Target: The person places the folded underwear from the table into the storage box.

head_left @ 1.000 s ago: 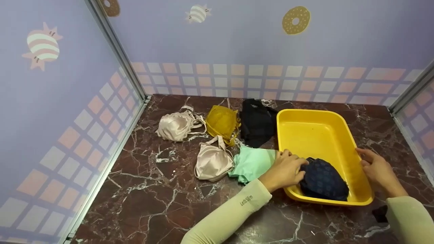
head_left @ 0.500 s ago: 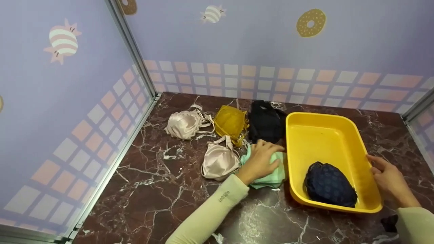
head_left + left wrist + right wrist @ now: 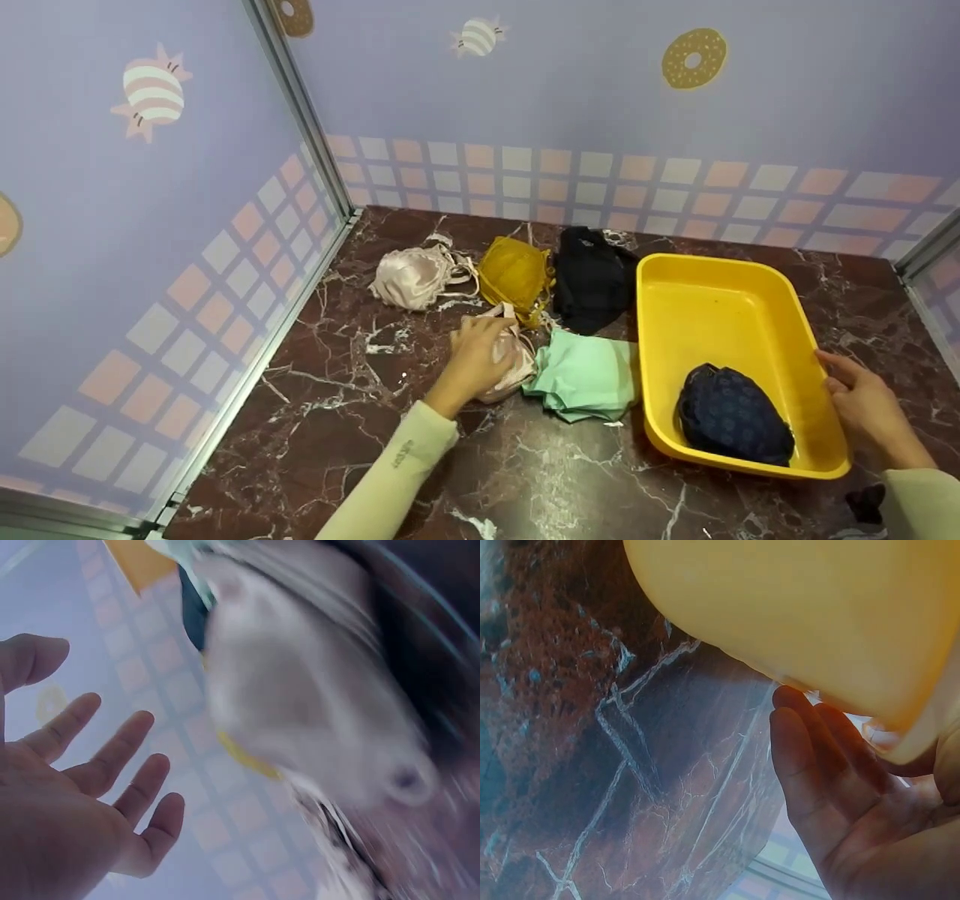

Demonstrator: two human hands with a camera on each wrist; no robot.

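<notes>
My left hand (image 3: pixel 476 360) is over a beige satin bra (image 3: pixel 519 364), covering much of it in the head view. In the left wrist view its fingers (image 3: pixel 124 746) are spread and apart from the bra, which is blurred there. To the right of that bra lies a folded mint-green cloth (image 3: pixel 589 371). A yellow tray (image 3: pixel 646 375) stands to the right, with a dark navy bra (image 3: pixel 735 416) in its near end. My right hand (image 3: pixel 870 405) grips the tray's right rim, fingers (image 3: pixel 795 754) along the outside wall.
Behind the hands lie another beige satin bra (image 3: pixel 411 277), a mustard bra (image 3: pixel 514 271) and a black garment (image 3: pixel 592 281). A small black item (image 3: pixel 866 502) is beside the right sleeve. Patterned walls (image 3: pixel 570 90) enclose the marbled table (image 3: pixel 322 442).
My left hand has moved left from the navy bra in the tray, across the mint-green cloth, to the near beige bra. The right hand stays on the tray's rim; the view has shifted slightly.
</notes>
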